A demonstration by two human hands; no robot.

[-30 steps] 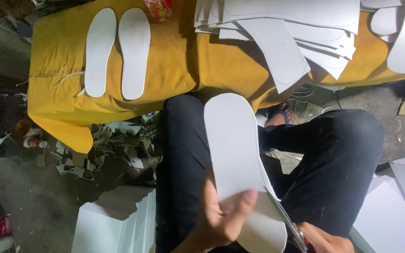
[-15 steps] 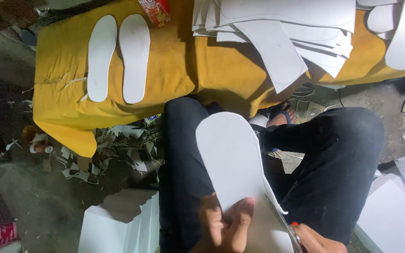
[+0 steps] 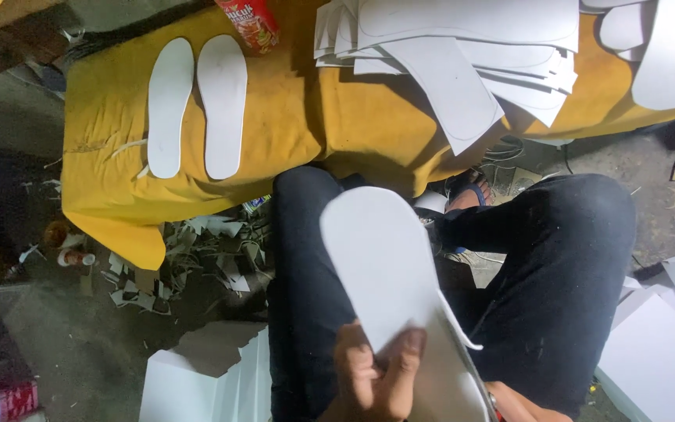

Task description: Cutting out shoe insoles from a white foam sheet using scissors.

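Lengthwise, white insole [image 3: 384, 266] pointing away.

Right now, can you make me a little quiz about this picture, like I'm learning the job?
1. True or false: two white sole shapes lie side by side on the yellow cloth.
2. What does the left hand hold? A) a white sole-shaped sheet B) a red can C) a shoe
3. Fill in: paper scraps lie on the ____ under the cloth's edge.

Key: 1 true. 2 A, the white sole-shaped sheet over the lap. 3 floor.
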